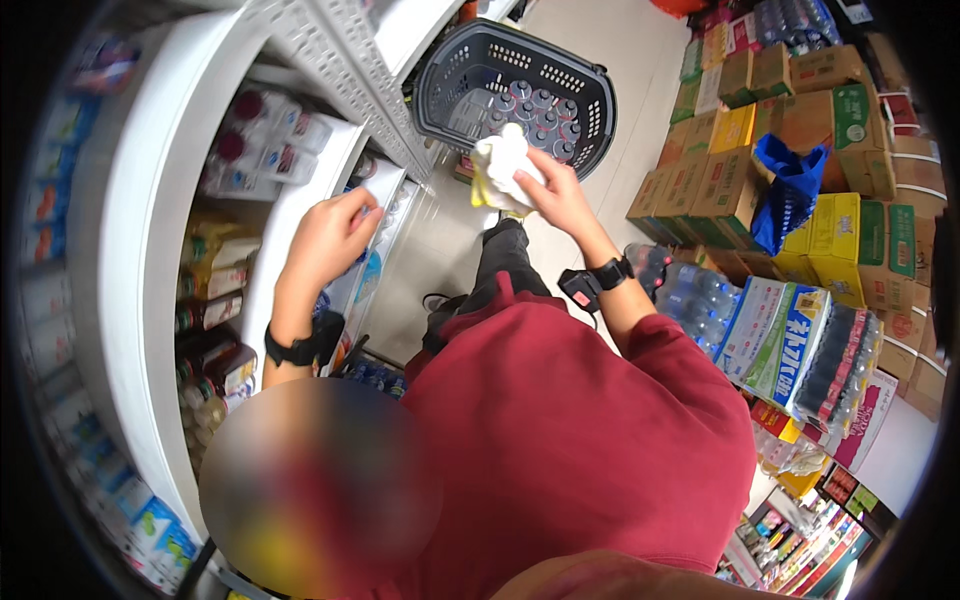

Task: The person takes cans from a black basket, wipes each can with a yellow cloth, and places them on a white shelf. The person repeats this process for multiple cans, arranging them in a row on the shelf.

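My right hand (555, 191) grips a crumpled white cloth (506, 169) with yellow-green edges. Just beyond the cloth stands a dark grey plastic shopping basket (604, 112) with several clear bottles (541, 116) in it. My left hand (330, 232) is raised beside the white shelving at the left, its fingers curled; nothing shows in it. Both wrists wear black straps, and the right one also has a small black device (580, 290) at it.
White shelves (139, 225) at the left hold bottles (225, 270) and packs. Stacked cardboard cartons (720, 195), a blue bag (787, 191) and shrink-wrapped drink packs (694, 296) line the right side. Tiled floor (412, 274) shows between them.
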A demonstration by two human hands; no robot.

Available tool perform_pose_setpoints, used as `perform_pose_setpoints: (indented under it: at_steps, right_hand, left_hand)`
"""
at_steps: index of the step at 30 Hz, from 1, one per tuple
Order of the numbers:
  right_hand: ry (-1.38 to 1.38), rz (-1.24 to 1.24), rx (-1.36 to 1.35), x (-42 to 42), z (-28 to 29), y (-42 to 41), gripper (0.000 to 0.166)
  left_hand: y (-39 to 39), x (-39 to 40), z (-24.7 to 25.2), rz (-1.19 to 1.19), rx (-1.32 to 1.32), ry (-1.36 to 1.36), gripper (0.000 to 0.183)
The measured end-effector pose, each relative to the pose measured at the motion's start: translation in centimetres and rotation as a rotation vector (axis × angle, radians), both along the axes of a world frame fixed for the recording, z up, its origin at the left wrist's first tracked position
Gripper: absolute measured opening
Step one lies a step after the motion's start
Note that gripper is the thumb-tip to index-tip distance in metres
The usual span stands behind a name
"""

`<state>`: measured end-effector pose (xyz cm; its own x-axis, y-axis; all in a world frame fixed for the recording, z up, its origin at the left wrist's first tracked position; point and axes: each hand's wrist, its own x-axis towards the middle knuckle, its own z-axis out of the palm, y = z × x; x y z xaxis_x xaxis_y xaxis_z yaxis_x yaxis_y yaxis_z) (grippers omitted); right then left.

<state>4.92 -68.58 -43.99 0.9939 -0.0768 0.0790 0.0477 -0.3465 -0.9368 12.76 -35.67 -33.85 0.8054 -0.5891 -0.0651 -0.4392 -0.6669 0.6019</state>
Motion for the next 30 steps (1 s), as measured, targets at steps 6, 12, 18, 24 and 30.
perform_pose_setpoints:
  at_steps: [6,12,18,24,30]
  right_hand:
    - [0.148,-0.271,0.108,-0.1,-5.0,-11.4,0.039]
    - [0.29,-0.423,0.105,3.8,-7.1,-20.5,0.039]
    - [0.34,-0.404,0.131,6.1,-9.7,-24.0,0.038]
    - [0.426,-0.359,0.067,7.1,-10.4,-25.1,0.037]
    - [0.47,-0.374,0.129,6.9,-11.6,-25.5,0.037]
  left_hand:
    - [-13.4,10.7,-9.8,-0.133,0.116,0.343,0.016]
    - [-24.6,22.5,-26.9,-0.164,0.241,0.484,0.021]
    - [-32.2,27.2,-36.2,-0.227,0.449,0.733,0.035]
    - [-34.0,27.2,-42.4,-0.412,0.791,0.645,0.046]
    - [-32.8,26.6,-45.9,-0.167,0.561,0.974,0.039]
